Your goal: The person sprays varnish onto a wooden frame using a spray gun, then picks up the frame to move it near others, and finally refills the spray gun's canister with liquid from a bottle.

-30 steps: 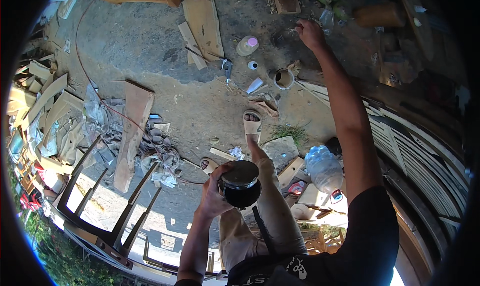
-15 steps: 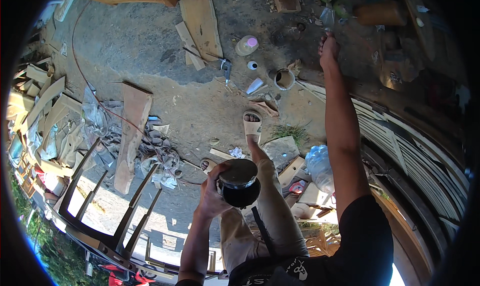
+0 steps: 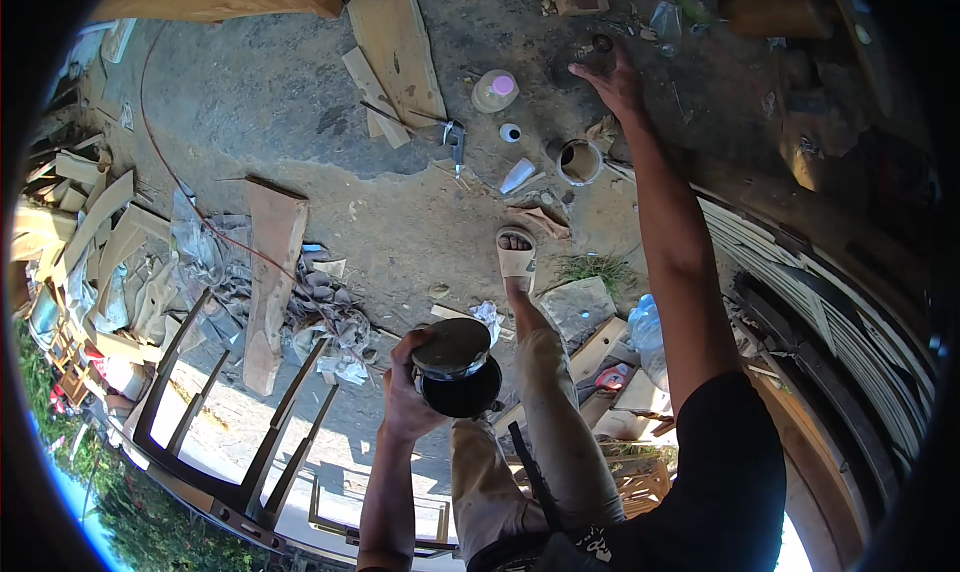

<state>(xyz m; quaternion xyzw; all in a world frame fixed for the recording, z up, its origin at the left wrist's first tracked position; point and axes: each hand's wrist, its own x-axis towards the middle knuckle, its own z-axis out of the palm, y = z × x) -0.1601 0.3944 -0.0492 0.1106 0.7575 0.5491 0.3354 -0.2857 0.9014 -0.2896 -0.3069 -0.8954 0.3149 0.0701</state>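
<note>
My left hand (image 3: 402, 397) is wrapped round the side of a dark round pot (image 3: 462, 394), held above my legs. A scuffed metal lid (image 3: 451, 347) sits tilted on its top. Out at the far right, my right arm is stretched forward. My right hand (image 3: 618, 84) has its thumb and fingers apart around the neck of a dark see-through plastic bottle (image 3: 572, 64) lying on the ground. The bottle's dark cap (image 3: 602, 44) shows between them; firm contact is hard to make out.
Near the bottle are an open paint can (image 3: 580, 162), a pink-capped jug (image 3: 495, 91), a small white bottle (image 3: 510, 133) and a spray gun (image 3: 454, 144). Wood boards (image 3: 272, 282) and rags lie left. Stacked slats (image 3: 790, 292) run along the right. Dark furniture legs (image 3: 270, 432) stand lower left.
My right hand has moved left and slightly forward, from near a clear plastic bag to the dark bottle. My left hand, still holding the pot, has shifted slightly left.
</note>
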